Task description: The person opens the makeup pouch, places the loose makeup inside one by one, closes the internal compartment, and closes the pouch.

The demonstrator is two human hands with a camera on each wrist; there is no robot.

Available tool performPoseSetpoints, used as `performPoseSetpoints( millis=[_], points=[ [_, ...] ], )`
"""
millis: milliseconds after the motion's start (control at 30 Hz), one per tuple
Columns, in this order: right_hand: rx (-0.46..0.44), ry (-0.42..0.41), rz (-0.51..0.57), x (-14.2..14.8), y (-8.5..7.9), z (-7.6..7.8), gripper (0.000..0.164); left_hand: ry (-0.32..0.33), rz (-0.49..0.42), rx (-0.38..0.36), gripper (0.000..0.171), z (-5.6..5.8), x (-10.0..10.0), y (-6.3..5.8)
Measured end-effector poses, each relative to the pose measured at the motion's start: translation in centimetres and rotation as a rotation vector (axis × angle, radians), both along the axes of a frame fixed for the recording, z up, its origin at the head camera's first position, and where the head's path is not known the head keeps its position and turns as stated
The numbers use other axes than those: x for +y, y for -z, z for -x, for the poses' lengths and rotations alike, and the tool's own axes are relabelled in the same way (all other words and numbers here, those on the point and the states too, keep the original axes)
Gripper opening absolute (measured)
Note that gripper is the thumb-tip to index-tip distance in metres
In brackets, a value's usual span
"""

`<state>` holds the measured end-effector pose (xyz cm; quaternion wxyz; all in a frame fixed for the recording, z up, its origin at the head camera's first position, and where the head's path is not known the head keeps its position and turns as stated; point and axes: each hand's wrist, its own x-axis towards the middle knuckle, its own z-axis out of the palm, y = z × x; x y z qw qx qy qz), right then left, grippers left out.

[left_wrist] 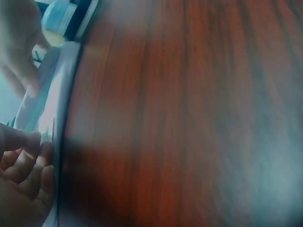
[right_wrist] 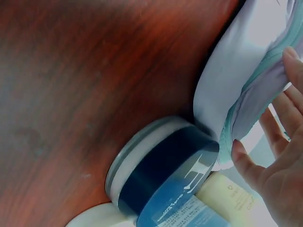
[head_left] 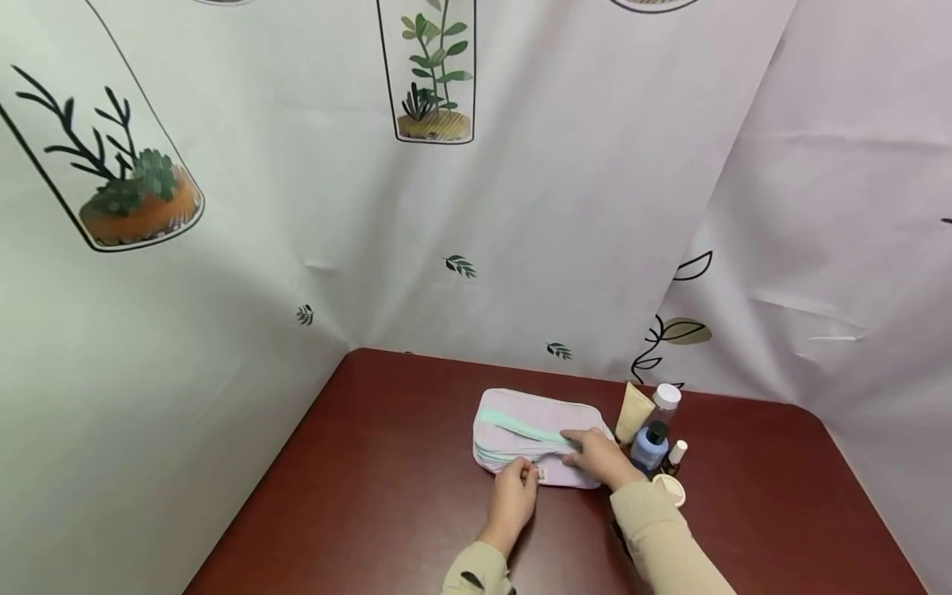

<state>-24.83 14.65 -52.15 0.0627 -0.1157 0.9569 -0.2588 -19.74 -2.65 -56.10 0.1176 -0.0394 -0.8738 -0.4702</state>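
A pale lilac zip pouch (head_left: 546,409) with a mint-green strap (head_left: 513,425) and mint zipper lies on the table. At its front edge, my left hand (head_left: 513,494) has its fingers curled, with thumb and index finger pinching at the zipper; the zipper pull itself is hidden. The right hand (head_left: 598,456) rests on the pouch's right part, fingers spread. In the right wrist view, the thumb and fingertips (right_wrist: 240,153) of that hand touch the pouch's top beside the mint zipper (right_wrist: 258,71).
Right of the pouch stand a cream tube (head_left: 634,412), a white-capped clear bottle (head_left: 666,398), a blue bottle (head_left: 649,449) with a black cap and a small white-capped bottle (head_left: 676,454). A round compact (head_left: 669,489) lies by the right sleeve. Printed curtains (head_left: 521,248) back the brown table (head_left: 357,496).
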Motion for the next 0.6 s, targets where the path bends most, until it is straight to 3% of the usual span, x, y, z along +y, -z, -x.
performPoseSetpoints(
  millis=[133, 333, 467, 600],
  points=[
    [0.025, -0.025, -0.010, 0.0, 0.0, -0.2, 0.053, 0.001, 0.023, -0.021, 0.012, 0.4, -0.1, 0.1],
    [0.094, -0.147, -0.145, 1.2, -1.2, -0.6, 0.097, 0.090, -0.010, -0.046, 0.013, 1.5, -2.7, -0.2],
    [0.131, -0.190, -0.204, 1.5, -1.9, -0.9, 0.093, 0.171, 0.010, -0.043, 0.015, 2.7, -4.4, -0.2],
    [0.089, -0.267, -0.260, 0.9, -2.3, -1.7, 0.089, 0.217, 0.029, -0.080, 0.014, 4.0, -5.4, -0.3]
  ],
)
